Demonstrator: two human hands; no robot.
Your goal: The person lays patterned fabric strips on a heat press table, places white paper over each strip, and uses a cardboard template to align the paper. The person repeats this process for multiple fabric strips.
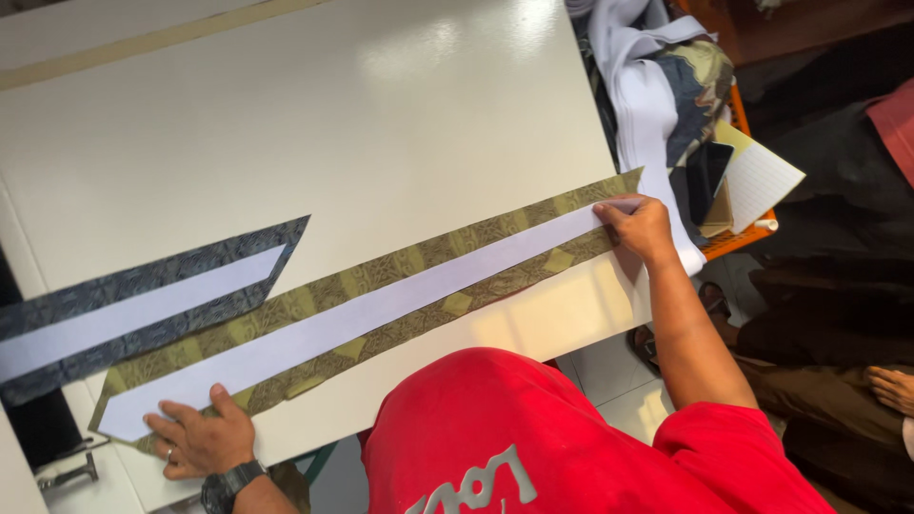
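Note:
A long olive-gold patterned fabric strip (pixel 419 255) lies diagonally across the white table (pixel 314 124), with a narrower white strip (pixel 362 319) laid along its middle. My left hand (pixel 202 440), with a ring and a wristwatch, presses flat on the near end of both strips at the table's front edge. My right hand (pixel 636 227) presses its fingertips on the far end of the white strip near the table's right edge. Neither hand grips anything; both hold the strips down.
A dark grey patterned strip (pixel 152 276) with its own white strip lies at the left. A pile of white and patterned cloth (pixel 657 86), a dark phone (pixel 706 176) and a notebook (pixel 762 176) sit right of the table. Another person's bare foot (pixel 893 388) shows at far right.

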